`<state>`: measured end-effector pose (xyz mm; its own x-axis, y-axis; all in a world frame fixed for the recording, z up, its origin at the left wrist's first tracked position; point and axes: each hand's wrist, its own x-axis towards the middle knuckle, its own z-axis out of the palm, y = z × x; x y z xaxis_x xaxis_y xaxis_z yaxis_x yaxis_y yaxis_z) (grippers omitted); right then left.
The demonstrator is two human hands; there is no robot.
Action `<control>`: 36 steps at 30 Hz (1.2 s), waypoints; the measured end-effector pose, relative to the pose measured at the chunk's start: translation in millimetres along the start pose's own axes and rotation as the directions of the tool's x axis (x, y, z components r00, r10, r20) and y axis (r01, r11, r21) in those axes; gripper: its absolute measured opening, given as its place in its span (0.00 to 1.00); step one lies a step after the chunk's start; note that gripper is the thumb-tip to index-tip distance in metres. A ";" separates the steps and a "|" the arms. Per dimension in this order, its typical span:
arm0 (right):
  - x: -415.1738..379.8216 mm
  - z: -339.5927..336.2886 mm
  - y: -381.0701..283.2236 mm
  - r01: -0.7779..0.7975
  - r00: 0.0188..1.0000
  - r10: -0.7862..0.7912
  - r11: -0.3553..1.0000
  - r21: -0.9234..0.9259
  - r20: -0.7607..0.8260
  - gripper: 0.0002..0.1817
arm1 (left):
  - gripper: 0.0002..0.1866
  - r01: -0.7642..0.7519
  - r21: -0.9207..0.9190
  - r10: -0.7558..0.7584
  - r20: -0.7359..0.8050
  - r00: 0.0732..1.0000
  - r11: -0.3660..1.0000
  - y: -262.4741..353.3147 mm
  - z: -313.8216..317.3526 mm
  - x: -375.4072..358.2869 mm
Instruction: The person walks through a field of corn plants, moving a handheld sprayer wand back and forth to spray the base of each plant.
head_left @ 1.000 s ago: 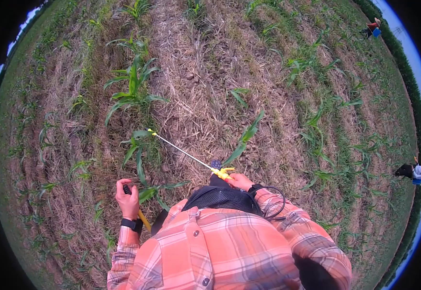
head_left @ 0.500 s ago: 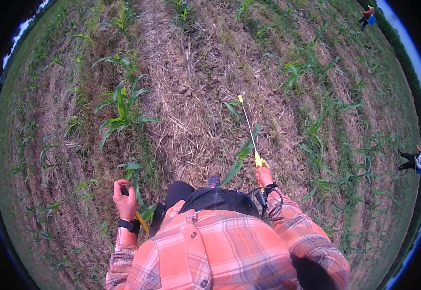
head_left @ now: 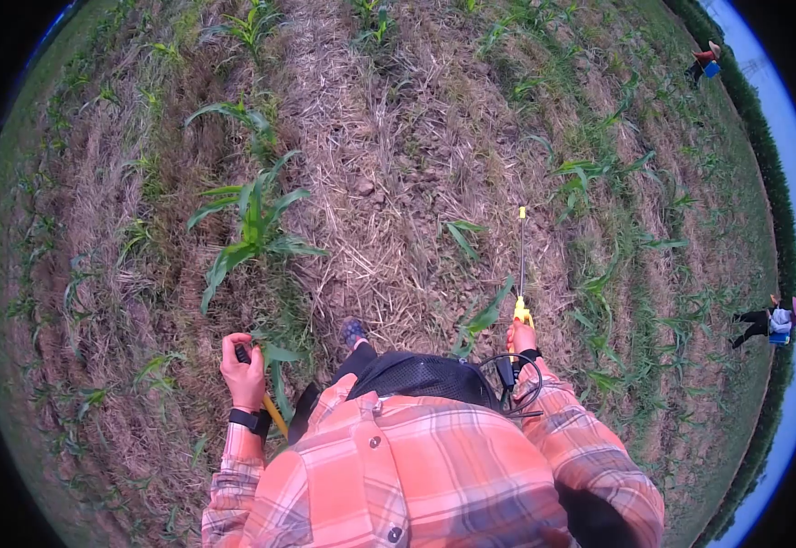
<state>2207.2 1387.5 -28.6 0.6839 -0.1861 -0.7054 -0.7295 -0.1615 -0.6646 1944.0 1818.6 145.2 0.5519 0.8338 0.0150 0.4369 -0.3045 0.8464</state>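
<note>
My right hand is wrapped round the yellow handle of a spray wand. The wand's thin metal tube points forward, and its yellow nozzle is above the ground, to the right of a small corn plant. A black hose loops beside my right wrist. At the left, my left hand is closed on the black grip of a yellow pump lever. The lever's lower end is hidden by my body. Corn leaves hang just right of that hand.
A larger corn plant stands ahead on the left, among rows of young corn, weeds and straw-covered soil. One shoe shows in front of my body. Two other people, one at the far upper right and another person below, are in the field.
The wand has swung to the right, away from the small corn plant, and now points nearly straight ahead. My view has shifted forward, and a foot has stepped out on the left.
</note>
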 end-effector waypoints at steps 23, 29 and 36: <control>-18.8 265.6 -124.1 0.642 0.570 0.024 0.611 -0.463 0.821 0.19 | 0.09 0.052 -0.046 -0.058 -0.137 0.989 0.998 -0.9 -5.7 149.8; 48.9 279.0 -165.5 0.543 0.671 -0.011 0.688 -0.482 0.741 0.18 | 0.09 0.012 0.047 -0.006 -0.112 0.994 0.999 43.0 31.3 220.8; 108.7 254.1 -223.1 0.185 0.898 0.005 0.903 -0.388 0.439 0.15 | 0.09 -0.040 0.068 0.043 -0.049 0.998 0.997 84.9 82.2 291.5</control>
<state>2446.8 1649.6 -19.6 0.6152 0.2580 -0.7449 -0.5358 -0.5563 -0.6352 2200.3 1997.9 177.7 0.5351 0.8412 0.0777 0.4617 -0.3682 0.8070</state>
